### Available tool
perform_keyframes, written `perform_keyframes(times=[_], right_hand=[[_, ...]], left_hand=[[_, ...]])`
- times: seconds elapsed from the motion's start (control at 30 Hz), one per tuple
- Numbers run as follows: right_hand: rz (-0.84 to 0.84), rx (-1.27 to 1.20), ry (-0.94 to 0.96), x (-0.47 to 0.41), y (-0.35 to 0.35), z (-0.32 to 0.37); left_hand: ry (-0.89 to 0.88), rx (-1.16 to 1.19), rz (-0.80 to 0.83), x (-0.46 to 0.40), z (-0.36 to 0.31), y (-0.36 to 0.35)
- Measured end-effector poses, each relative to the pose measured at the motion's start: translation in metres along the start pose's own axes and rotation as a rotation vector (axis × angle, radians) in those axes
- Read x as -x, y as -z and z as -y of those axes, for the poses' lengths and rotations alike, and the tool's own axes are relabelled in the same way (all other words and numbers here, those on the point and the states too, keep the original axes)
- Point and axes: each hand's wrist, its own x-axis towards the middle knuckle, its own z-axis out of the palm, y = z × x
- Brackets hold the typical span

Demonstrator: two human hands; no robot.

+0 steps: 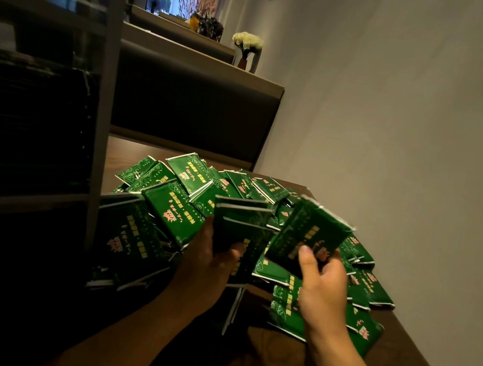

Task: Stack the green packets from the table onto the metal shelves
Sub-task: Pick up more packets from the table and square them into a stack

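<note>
A heap of several green packets (178, 214) with red and gold print covers the brown table (294, 359). My left hand (208, 263) grips a small stack of green packets (241, 224) held upright above the heap. My right hand (322, 284) pinches another green packet (308, 234), tilted and lifted just right of that stack. The metal shelves (104, 104) stand at the left, their upright post next to the table's left edge. Dark rows of packets (21, 129) fill a shelf level there, dim and hard to make out.
A dark padded bench back (193, 102) rises behind the table. A ledge above it carries a vase of white flowers (247, 44). A plain wall (398, 144) runs close along the table's right side.
</note>
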Motion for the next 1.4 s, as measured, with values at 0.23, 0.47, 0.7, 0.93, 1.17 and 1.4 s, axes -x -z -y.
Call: perform_keyframes(times=[0.23, 0.47, 0.7, 0.93, 1.17, 1.4], right_hand=[[0.113, -0.264, -0.016, 0.010, 0.005, -0.008], [0.402, -0.187, -0.092, 0.028, -0.022, -0.017], [0.392, -0.208, -0.019, 0.027, -0.042, -0.020], [0.496, -0.090, -0.050, 0.024, -0.046, -0.028], [0.469, -0.027, -0.024, 0.023, -0.046, -0.031], [0.514, 0.121, -0.132, 0.030, -0.051, -0.038]], left_hand=[[-0.039, 0.096, -0.160, -0.008, 0.003, 0.006], [0.046, 0.150, -0.090, -0.005, 0.003, 0.002], [0.099, 0.240, -0.113, 0.003, -0.002, -0.001], [0.051, 0.103, 0.012, 0.003, 0.005, -0.005], [0.051, 0.048, -0.032, 0.003, 0.002, -0.005], [0.102, 0.003, -0.028, 0.004, 0.004, -0.006]])
